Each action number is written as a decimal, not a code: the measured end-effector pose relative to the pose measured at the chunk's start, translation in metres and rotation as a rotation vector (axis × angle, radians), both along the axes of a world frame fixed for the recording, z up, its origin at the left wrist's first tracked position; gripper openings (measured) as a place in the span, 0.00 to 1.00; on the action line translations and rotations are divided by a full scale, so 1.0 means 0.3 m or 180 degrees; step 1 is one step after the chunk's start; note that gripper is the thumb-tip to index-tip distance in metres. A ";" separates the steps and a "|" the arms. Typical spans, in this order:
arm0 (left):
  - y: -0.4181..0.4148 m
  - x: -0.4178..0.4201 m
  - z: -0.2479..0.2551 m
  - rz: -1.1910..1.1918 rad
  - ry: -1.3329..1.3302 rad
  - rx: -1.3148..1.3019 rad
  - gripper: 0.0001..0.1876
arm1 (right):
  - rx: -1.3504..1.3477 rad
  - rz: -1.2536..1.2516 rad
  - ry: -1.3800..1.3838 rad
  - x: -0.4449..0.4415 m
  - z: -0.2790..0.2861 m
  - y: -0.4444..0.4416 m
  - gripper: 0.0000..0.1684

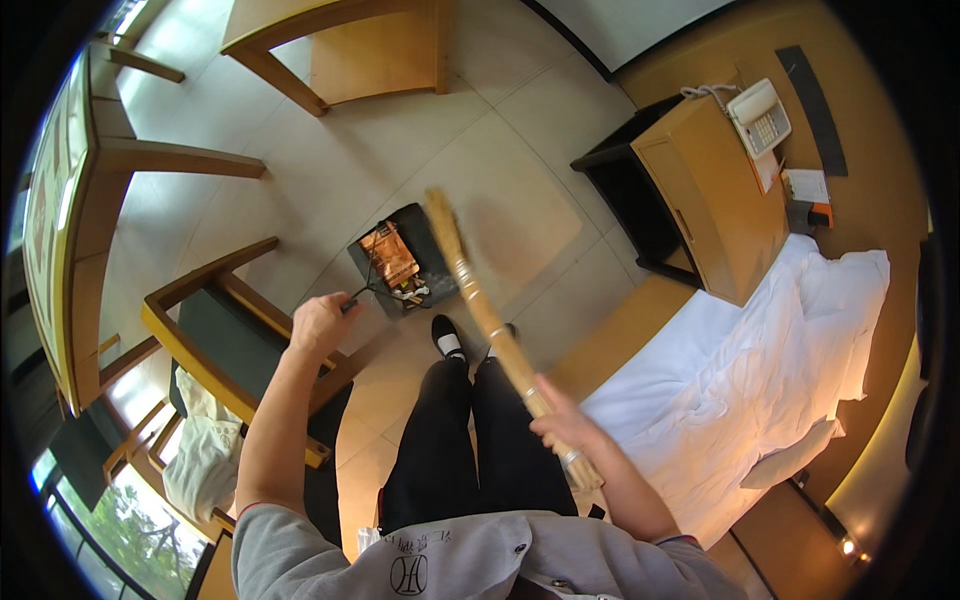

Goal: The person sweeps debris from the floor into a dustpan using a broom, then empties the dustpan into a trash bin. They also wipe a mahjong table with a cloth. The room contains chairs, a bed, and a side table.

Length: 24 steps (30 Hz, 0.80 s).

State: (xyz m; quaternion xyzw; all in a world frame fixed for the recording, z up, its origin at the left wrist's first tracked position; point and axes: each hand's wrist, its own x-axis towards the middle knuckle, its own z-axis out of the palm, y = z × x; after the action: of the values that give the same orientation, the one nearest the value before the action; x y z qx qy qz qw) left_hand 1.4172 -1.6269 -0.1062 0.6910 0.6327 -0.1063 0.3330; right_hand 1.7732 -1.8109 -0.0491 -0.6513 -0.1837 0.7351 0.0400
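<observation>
My left hand (324,324) is closed around the dark handle of a black dustpan (431,259), which is low over or on the floor; I cannot tell which. In the dustpan lie an orange-brown foil packet (389,253), crumpled white scraps and small bits of litter. My right hand (564,420) grips the lower part of a long straw hand broom (495,330). The broom's bristle end points away from me, just right of the dustpan, and looks slightly blurred.
A wooden armchair (172,315) with dark upholstery stands at the left, near a table (94,225). Another wooden piece of furniture (375,60) is ahead. On the right are a bedside cabinet (697,172) bearing a telephone (761,116), and a bed with rumpled white bedding (735,375).
</observation>
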 end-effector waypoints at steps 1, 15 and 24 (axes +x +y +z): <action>0.011 -0.023 0.029 0.0292 -0.0032 0.0082 0.17 | 0.0375 0.0110 -0.0242 0.042 -0.034 0.007 0.51; 0.027 -0.357 -0.101 0.0401 0.0246 0.0282 0.17 | 0.0740 0.1779 -0.1353 -0.233 -0.597 0.420 0.54; -0.011 -0.350 -0.095 0.1424 0.0003 0.0339 0.20 | -0.0415 0.0691 0.0898 -0.387 -0.228 0.389 0.48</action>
State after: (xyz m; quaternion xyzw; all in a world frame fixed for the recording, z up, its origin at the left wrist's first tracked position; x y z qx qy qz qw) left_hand 1.3122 -1.6302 -0.1348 0.5500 0.7751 0.0034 0.3110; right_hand 1.6572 -1.6941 -0.1174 -0.5194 -0.1974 0.8295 -0.0564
